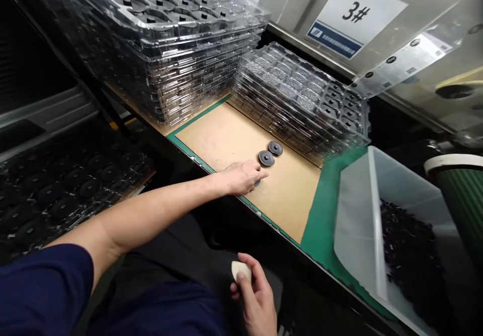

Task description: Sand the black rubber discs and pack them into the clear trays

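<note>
My left hand (pixel 243 177) reaches over the tan board on the bench, its fingers curled down around a dark grey round part (pixel 257 182) that is mostly hidden beneath them. Just beyond the fingertips lie two similar grey discs, a nearer disc (pixel 266 158) and a farther disc (pixel 275 148), each with a small raised centre. Below the bench edge, near my lap, my right hand (pixel 257 298) pinches a small cream-coloured piece (pixel 240 270) between thumb and fingers. What kind of thing that piece is, I cannot tell.
Tall stacked clear plastic trays (pixel 196 49) stand at the back left, with a lower tray stack (pixel 302 99) behind the tan board (pixel 211 135). To the right, a translucent bin (pixel 356 225) holds many small dark pieces. More dark discs (pixel 49 195) lie in trays at lower left.
</note>
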A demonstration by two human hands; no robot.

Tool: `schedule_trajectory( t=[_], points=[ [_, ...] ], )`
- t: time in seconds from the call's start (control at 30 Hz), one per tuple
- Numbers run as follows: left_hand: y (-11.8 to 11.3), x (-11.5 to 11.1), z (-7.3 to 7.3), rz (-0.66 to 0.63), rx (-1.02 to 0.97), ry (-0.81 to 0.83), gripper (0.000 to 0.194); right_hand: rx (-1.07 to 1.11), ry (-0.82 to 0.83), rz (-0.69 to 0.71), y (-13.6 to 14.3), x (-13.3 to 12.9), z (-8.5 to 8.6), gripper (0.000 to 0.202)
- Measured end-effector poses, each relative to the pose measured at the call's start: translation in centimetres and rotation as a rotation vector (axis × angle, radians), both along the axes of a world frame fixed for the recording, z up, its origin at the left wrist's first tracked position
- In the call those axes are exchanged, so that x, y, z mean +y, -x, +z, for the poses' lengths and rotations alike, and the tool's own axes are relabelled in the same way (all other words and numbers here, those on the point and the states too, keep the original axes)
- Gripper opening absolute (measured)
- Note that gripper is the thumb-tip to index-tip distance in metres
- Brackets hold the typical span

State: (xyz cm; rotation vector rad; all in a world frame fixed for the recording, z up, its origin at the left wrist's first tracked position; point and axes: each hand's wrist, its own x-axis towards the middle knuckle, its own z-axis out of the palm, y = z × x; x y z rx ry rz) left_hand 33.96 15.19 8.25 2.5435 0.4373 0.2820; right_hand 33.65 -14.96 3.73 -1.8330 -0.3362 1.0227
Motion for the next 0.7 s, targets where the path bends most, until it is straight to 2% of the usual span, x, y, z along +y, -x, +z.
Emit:
schedule_trajectory(
  t=[0.07, 0.13, 0.2, 0.27, 0.37, 0.43, 0.47, 0.6, 0.7],
  points=[
    [0.4, -0.8, 0.6, 0.073, 0.0, 0.002, 0.066, -0.037, 0.009, 0.04, -0.4, -0.2, -0.3, 0.051],
    [1.6, -2.6, 1.2, 0.175, -0.1, 0.094, 0.069, -0.15, -0.033, 0.126, -0.9, 0.2, -0.4, 0.041],
    [3.4, -5.1, 1.3, 0.275, -0.223, 0.302, 0.05, -0.347, -0.133, 0.205, -1.5, 1.0, -0.3, 0.034],
    [5.7, -7.9, 0.8, 0.372, -0.25, 0.553, 0.028, -0.556, -0.251, 0.265, -1.8, 2.2, -0.1, 0.027],
    [9.2, -11.5, -0.4, 0.506, -0.125, 0.796, 0.027, -0.647, -0.344, 0.387, -1.8, 3.9, 0.2, 0.023],
    [11.5, -12.9, -1.0, 0.566, -0.092, 0.911, 0.036, -0.513, -0.314, 0.443, -1.6, 4.8, 0.6, 0.023],
    [12.5, -13.2, -1.1, 0.575, -0.106, 0.985, 0.042, -0.379, -0.271, 0.451, -1.5, 5.2, 0.8, 0.03],
    [15.3, -12.9, -0.8, 0.478, -0.257, 1.381, 0.056, 0.358, -0.135, 0.371, -1.0, 6.4, 2.1, 0.049],
    [16.1, -12.4, -0.3, 0.43, -0.304, 1.543, 0.059, 0.709, -0.151, 0.3, -0.2, 7.1, 3.0, 0.05]
  ],
)
